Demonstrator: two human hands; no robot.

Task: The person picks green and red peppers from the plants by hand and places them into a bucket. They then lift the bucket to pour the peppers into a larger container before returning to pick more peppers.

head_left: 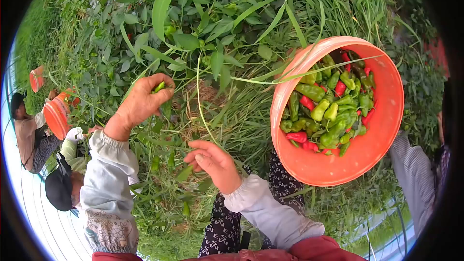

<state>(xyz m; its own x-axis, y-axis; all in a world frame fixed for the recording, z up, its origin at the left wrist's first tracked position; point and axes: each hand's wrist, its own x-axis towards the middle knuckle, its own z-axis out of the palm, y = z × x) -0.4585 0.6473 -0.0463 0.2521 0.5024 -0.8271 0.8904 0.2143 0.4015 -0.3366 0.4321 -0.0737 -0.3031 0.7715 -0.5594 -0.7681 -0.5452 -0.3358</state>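
Observation:
My left hand (145, 97) is closed around a green pepper (159, 87), whose shiny side shows between the thumb and the fingers. Lower and to the right, my right hand (212, 165) has its fingers partly stretched, with no item visible in it. A long pale grass stalk (202, 111) runs down close to that hand. Leafy pepper plants (186, 41) surround both hands, and a few green peppers (155, 163) hang among the leaves below. To the right, an orange bucket (338, 176) holds many green and red peppers (333, 101).
Tall grass (333, 5) grows thickly among the plants, and long blades cross the bucket's rim. At the left are two other people, one in a black cap (59, 186), with more orange buckets (56, 117). Another person's grey trouser leg (413, 174) stands at the right.

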